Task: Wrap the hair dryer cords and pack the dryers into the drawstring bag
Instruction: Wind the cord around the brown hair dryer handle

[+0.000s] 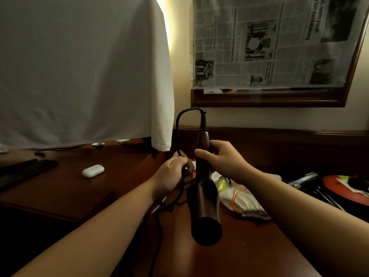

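Note:
A dark brown hair dryer [204, 212] is held above the wooden table [249, 246], handle pointing up and barrel toward me. My right hand [221, 158] grips its handle. The black cord [180, 120] arches from the handle's top down to my left hand [175, 174], which grips it beside the handle; more cord trails down past the table edge. A white drawstring bag [242, 202] with an orange cord lies on the table just right of the dryer. Another dark dryer [303, 178] lies at the far right, partly hidden by my right forearm.
A white earbud case [93, 170] and a dark flat object [26, 170] sit on the left part of the table. A white cloth [79, 66] hangs behind. A red round object [347, 188] is at the right edge. A newspaper-covered frame [275, 47] hangs on the wall.

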Motion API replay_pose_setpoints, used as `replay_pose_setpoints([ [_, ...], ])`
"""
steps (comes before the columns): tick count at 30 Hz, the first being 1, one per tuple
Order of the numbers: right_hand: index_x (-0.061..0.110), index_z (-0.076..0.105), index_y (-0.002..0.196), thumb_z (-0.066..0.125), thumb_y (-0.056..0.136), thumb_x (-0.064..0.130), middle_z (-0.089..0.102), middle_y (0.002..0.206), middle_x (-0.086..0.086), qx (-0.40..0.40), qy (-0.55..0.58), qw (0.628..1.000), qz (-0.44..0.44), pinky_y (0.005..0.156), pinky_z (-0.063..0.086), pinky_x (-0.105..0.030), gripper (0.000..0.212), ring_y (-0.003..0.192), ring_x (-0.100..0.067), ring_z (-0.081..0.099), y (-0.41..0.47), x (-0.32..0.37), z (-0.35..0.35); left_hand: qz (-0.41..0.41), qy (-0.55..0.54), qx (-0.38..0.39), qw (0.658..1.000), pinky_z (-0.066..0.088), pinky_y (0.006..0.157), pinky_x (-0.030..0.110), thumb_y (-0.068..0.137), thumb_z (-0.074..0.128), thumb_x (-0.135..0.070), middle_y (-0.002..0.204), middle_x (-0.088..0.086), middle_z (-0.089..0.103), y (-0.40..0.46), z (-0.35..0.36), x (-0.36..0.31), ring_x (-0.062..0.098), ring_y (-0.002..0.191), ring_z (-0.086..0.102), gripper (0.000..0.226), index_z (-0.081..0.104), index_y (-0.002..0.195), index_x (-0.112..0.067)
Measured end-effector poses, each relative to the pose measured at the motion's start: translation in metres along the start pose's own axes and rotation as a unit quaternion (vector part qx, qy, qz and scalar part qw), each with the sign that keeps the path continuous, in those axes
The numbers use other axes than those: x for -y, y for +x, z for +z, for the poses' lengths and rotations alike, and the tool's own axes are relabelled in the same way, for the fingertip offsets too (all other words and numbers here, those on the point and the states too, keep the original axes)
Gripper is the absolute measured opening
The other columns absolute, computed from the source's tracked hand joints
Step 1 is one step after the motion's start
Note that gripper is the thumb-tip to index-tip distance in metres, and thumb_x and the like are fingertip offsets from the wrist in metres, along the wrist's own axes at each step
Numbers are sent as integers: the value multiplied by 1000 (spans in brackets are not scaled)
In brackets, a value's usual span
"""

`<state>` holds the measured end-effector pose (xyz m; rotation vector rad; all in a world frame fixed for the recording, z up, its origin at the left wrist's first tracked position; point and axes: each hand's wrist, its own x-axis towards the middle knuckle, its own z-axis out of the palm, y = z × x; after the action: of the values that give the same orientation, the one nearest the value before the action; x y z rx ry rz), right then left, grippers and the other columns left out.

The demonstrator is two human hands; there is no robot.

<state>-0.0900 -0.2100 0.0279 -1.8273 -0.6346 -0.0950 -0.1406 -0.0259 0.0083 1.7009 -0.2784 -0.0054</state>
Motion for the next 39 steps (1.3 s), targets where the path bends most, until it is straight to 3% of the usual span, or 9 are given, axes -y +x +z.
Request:
replay_pose_setpoints([
  [5, 8, 71, 114, 72, 96, 25, 79, 101, -12, 25, 27, 999, -1, 85, 64, -51, 24, 91, -26, 79, -5, -4, -8, 65, 53, -27, 996, 59, 71, 27, 107, 50, -19, 85, 12, 67, 6, -4, 3, 21, 78, 69, 21, 56, 105, 0],
  [9, 7, 71, 115, 73, 95, 25, 78, 102, -15, 59, 21, 998, -11, 84, 64, -49, 27, 93, -29, 78, -5, -6, -10, 63, 8, -22, 998, 53, 61, 26, 104, 51, -17, 74, 7, 56, 6, -11, 8, 20, 67, 56, 16, 55, 99, -3],
  [12, 7, 70, 114, 73, 96, 24, 77, 101, -16, 38, 31, 999, -9, 80, 65, -47, 25, 90, -28, 79, -3, -9, -11, 52, -51, 34, 997, 51, 65, 27, 84, 54, -11, 71, 5, 56, 1, -20, 16, 19, 67, 55, 5, 56, 85, -7],
  [15, 7, 70, 114, 72, 95, 26, 77, 101, -15, 10, 51, 999, 1, 82, 64, -51, 26, 90, -28, 79, -1, -12, -15, 21, -54, 73, 996, 55, 71, 29, 79, 57, -4, 76, 4, 68, -5, -31, 28, 17, 73, 65, 18, 70, 80, -16],
  [20, 10, 72, 114, 74, 93, 28, 78, 102, -13, -20, 61, 998, 9, 88, 62, -56, 27, 93, -27, 78, 3, -19, -22, -5, 9, 97, 995, 58, 75, 26, 95, 62, -1, 95, 3, 77, -10, -44, 37, 18, 92, 74, 16, 71, 108, -4],
  [26, 7, 68, 118, 70, 96, 22, 77, 105, -16, 2, 98, 995, 20, 84, 64, -49, 27, 95, -28, 78, 1, -20, -14, 45, 41, 62, 996, 57, 71, 20, 90, 67, 7, 90, -1, 79, 0, -28, 23, 11, 86, 75, 18, 71, 106, 2],
  [33, 3, 66, 124, 66, 99, 19, 77, 108, -14, 70, 150, 986, 31, 80, 63, -39, 29, 101, -31, 76, 3, -16, -14, 79, 54, 22, 995, 57, 78, 26, 83, 80, -7, 94, 5, 74, 16, -23, 19, 20, 92, 72, 11, 73, 90, -11],
  [37, -2, 63, 128, 60, 102, 17, 76, 104, -9, 111, 168, 979, 32, 79, 62, -36, 32, 98, -24, 75, -1, -14, -11, 44, 93, 30, 994, 59, 95, 44, 79, 84, -31, 115, 7, 72, 19, -22, 19, 23, 108, 72, 40, 65, 112, -18],
  [39, 0, 64, 127, 60, 102, 20, 76, 103, -7, 118, 173, 977, 35, 83, 62, -40, 32, 99, -22, 74, -1, -14, -8, 16, 121, 71, 990, 55, 101, 44, 86, 73, -41, 119, 3, 73, 17, -20, 18, 19, 112, 71, 38, 67, 120, -25],
])
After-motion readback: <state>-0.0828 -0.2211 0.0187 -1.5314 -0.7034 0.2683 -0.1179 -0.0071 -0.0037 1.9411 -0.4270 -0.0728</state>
